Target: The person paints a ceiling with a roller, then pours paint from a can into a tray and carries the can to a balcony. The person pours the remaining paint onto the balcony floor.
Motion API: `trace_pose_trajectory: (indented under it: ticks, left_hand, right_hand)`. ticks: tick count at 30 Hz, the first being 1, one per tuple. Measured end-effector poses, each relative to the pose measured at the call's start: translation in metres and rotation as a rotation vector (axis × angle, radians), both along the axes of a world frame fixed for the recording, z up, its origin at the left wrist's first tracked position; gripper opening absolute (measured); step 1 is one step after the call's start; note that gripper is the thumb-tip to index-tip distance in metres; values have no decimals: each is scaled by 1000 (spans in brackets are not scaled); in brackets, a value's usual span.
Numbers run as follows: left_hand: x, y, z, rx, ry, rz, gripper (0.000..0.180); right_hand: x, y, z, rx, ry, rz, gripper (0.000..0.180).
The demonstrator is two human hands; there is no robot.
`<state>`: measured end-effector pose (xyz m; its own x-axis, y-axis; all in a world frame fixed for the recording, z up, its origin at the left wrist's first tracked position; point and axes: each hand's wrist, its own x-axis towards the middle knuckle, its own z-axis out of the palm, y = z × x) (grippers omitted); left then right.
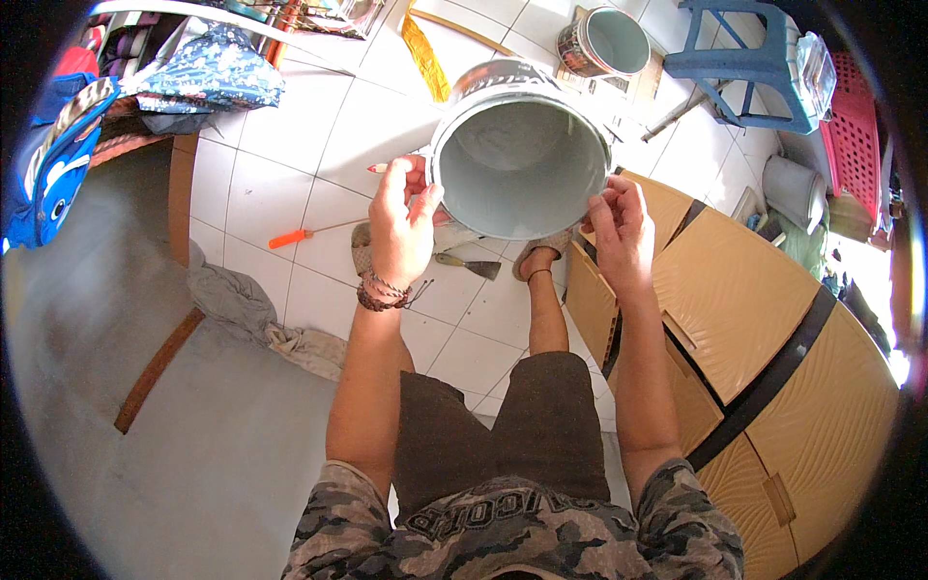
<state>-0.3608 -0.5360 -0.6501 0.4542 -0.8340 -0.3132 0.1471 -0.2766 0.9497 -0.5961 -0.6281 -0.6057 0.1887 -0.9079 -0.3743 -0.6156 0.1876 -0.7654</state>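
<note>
A round paint bucket (522, 174), grey-white inside with a dark printed outer wall, is held up in front of me, its open mouth tilted toward me. My left hand (404, 227) grips its left rim, thumb at the edge and fingers curled behind the wall. On the opposite side my right hand (623, 232) pinches the rim between thumb and fingers. Beyond my left hand shows a small red-tipped object (378, 168), its kind unclear. On the white tiles below lie a putty knife (469, 264) and a screwdriver (290, 238) with an orange handle.
Another paint bucket (619, 42) stands farther off beside a blue plastic stool (744, 63). A yellow strip (423, 53) lies on the floor. Tan cabinets (744, 290) flank my right. A grey surface (222, 454) with crumpled cloth (232, 295) is at my left, near a blue bag (68, 164).
</note>
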Motion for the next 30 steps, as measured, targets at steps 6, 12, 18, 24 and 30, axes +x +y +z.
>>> trace_pose_trajectory:
  ticks: [6,12,18,24,30]
  left_hand:
    - [16,-22,24,-26,-96,-83,26]
    - [21,-41,43,8,-78,0,19]
    - [21,-52,58,18,-166,8,21]
    - [18,-65,70,-83,-342,-42,19]
    - [27,-61,48,-180,-451,-140,19]
  right_hand:
    - [7,-22,-1,79,-194,-146,25]
    - [10,-40,11,136,-343,-102,29]
    - [13,-54,20,163,-479,-164,31]
    - [9,-66,32,198,-416,-188,32]
    - [1,-46,9,169,-427,-233,34]
